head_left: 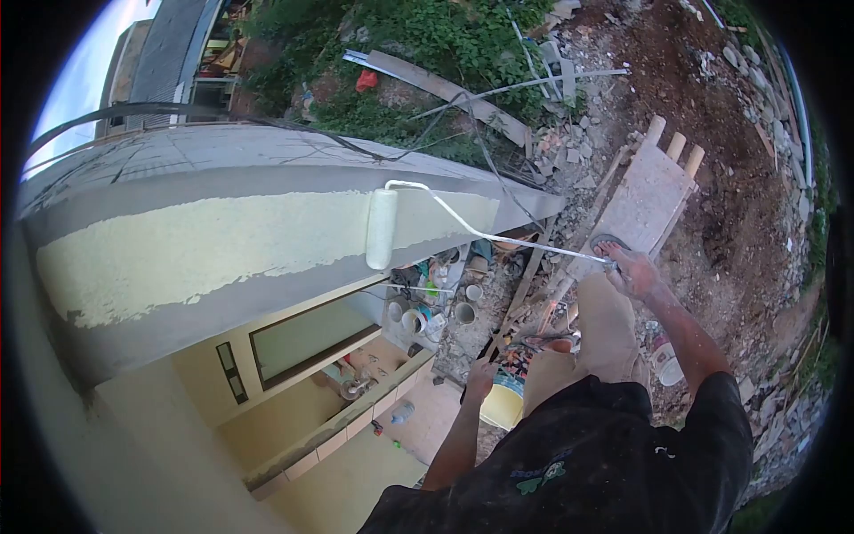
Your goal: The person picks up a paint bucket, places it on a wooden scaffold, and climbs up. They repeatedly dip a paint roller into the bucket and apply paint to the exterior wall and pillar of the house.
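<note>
Fingers of the left hand are curling at the rim of a yellow paint bucket, though it is not possible to tell whether they are gripping it. Farther out, the right hand is clamping its fingers around the long handle of the paint roller, whose sleeve is lying upright against the grey wall band, at the end of the pale yellow strip.

R hand fisted, arm out, L hand low
</note>
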### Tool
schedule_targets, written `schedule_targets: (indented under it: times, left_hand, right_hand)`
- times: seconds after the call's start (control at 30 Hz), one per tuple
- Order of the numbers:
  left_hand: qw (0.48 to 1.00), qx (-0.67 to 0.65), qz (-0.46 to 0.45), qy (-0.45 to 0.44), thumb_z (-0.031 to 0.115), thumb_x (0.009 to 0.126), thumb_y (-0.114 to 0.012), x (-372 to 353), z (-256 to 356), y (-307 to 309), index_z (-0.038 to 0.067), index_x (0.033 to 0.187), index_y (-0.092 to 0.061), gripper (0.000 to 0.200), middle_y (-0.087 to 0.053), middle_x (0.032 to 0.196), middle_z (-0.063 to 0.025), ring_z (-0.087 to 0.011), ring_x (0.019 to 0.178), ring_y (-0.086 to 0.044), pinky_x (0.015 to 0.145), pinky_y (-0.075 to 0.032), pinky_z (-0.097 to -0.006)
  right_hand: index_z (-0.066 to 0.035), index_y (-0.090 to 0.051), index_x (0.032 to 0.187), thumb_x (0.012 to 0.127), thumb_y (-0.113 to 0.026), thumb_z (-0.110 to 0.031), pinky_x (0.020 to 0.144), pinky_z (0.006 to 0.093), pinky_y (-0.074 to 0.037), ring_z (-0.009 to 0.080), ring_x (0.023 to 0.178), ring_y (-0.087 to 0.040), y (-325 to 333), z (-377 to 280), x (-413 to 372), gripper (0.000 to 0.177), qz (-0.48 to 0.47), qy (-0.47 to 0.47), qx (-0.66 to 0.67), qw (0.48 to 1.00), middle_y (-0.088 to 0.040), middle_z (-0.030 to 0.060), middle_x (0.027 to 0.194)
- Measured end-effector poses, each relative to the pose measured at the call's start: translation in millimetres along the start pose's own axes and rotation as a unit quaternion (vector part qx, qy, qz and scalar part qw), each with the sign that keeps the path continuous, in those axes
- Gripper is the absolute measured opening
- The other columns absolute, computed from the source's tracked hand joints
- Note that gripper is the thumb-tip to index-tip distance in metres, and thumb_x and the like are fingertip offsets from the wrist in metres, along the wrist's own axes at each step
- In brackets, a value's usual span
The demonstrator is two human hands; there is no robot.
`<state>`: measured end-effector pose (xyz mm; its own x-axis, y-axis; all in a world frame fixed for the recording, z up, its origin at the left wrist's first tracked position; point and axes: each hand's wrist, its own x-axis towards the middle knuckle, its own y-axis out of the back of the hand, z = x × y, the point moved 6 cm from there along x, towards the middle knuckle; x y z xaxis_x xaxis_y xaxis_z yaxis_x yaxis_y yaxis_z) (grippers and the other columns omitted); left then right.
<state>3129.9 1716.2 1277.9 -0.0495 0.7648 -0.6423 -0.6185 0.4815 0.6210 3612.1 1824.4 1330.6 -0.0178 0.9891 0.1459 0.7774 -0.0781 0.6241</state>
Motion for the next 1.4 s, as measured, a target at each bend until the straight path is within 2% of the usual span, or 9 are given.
schedule_targets:
  times: [0.27, 0.43, 0.53, 0.7, 0.77, 1.1, 1.17, 1.33, 1.4]
  left_hand:
    - [1.000, 0.007, -0.010, 0.009, 0.022, 0.079, -0.063, -5, 31, 10, 0.000, 0.075, -0.051, 0.026, -0.048, 0.064, -0.0131, -0.0228, 0.060, -0.050, 0.059, -0.041, -0.0362]
    - [0.994, -0.108, 0.018, 0.012, 0.027, 0.080, -0.064, 1, -8, 1, 0.001, 0.089, -0.058, 0.028, -0.057, 0.076, -0.0136, -0.0268, 0.073, -0.058, 0.065, -0.048, -0.0355]
    - [0.996, 0.066, 0.030, -0.042, 0.021, 0.083, -0.059, -5, 9, 4, 0.006, 0.095, -0.060, 0.020, -0.060, 0.092, -0.0128, -0.0300, 0.085, -0.061, 0.073, -0.050, -0.0373]
    - [0.989, 0.022, 0.033, -0.143, 0.027, 0.079, -0.060, -8, 36, 12, 0.000, 0.082, -0.061, 0.027, -0.059, 0.077, -0.0154, -0.0260, 0.075, -0.057, 0.069, -0.044, -0.0368]
    - [1.000, -0.024, -0.011, 0.006, 0.025, 0.080, -0.060, -14, 44, 15, 0.000, 0.081, -0.061, 0.025, -0.058, 0.077, -0.0146, -0.0247, 0.073, -0.056, 0.068, -0.043, -0.0364]
    - [0.965, -0.249, -0.074, 0.029, 0.023, 0.081, -0.063, 23, -45, -15, 0.006, 0.078, -0.061, 0.017, -0.052, 0.078, -0.0036, -0.0127, 0.075, -0.050, 0.067, -0.043, -0.0297]
    - [0.991, 0.050, 0.054, -0.111, 0.022, 0.081, -0.062, 20, -28, -6, 0.004, 0.077, -0.060, 0.018, -0.055, 0.077, -0.0069, -0.0185, 0.076, -0.053, 0.069, -0.043, -0.0327]
    - [0.998, 0.020, 0.056, -0.008, 0.023, 0.082, -0.059, 20, -27, -1, 0.004, 0.089, -0.068, 0.022, -0.061, 0.096, -0.0196, -0.0317, 0.091, -0.059, 0.080, -0.044, -0.0365]
    - [0.979, 0.116, 0.056, -0.159, 0.027, 0.081, -0.059, 32, -44, -13, 0.005, 0.089, -0.068, 0.025, -0.061, 0.093, -0.0192, -0.0314, 0.090, -0.059, 0.078, -0.045, -0.0378]
  right_hand:
    - [-0.005, -0.049, 0.082, 0.081, -0.059, -0.020, 0.061, 0.0456, -0.043, 0.0363, 0.068, -0.055, 4, -28, 24, 0.018, -0.047, -0.041, 0.040, 0.997, -0.052, 0.0146, 0.070]
    - [-0.006, -0.050, 0.082, 0.082, -0.059, -0.020, 0.059, 0.0455, -0.043, 0.0364, 0.066, -0.055, 8, -50, 39, 0.017, -0.026, -0.024, 0.055, 0.998, -0.052, 0.0142, 0.069]
    - [-0.006, -0.050, 0.082, 0.081, -0.060, -0.020, 0.058, 0.0450, -0.043, 0.0362, 0.066, -0.056, 14, -67, 50, 0.017, -0.025, -0.025, 0.058, 0.998, -0.053, 0.0143, 0.070]
    - [-0.005, -0.051, 0.081, 0.081, -0.060, -0.019, 0.055, 0.0441, -0.044, 0.0361, 0.063, -0.057, 21, -91, 68, 0.017, 0.012, 0.011, 0.081, 0.997, -0.053, 0.0149, 0.067]
    - [-0.004, -0.050, 0.078, 0.081, -0.060, -0.017, 0.052, 0.0440, -0.044, 0.0366, 0.058, -0.056, 26, -103, 76, 0.017, 0.019, 0.012, 0.104, 0.994, -0.052, 0.0153, 0.062]
    - [-0.003, -0.049, 0.076, 0.080, -0.060, -0.013, 0.051, 0.0439, -0.043, 0.0376, 0.058, -0.056, 57, -162, 120, 0.016, 0.078, 0.081, 0.113, 0.987, -0.052, 0.0168, 0.063]
    - [-0.003, -0.048, 0.076, 0.080, -0.060, -0.012, 0.051, 0.0434, -0.042, 0.0372, 0.058, -0.055, 62, -173, 126, 0.016, 0.081, 0.080, 0.120, 0.986, -0.052, 0.0174, 0.064]
    - [-0.002, -0.048, 0.075, 0.081, -0.059, -0.012, 0.050, 0.0423, -0.041, 0.0368, 0.055, -0.053, 75, -201, 141, 0.017, 0.085, 0.076, 0.151, 0.982, -0.051, 0.0174, 0.063]
    - [-0.002, -0.048, 0.074, 0.081, -0.059, -0.012, 0.050, 0.0420, -0.041, 0.0367, 0.055, -0.053, 82, -213, 147, 0.017, 0.097, 0.081, 0.161, 0.979, -0.051, 0.0173, 0.062]
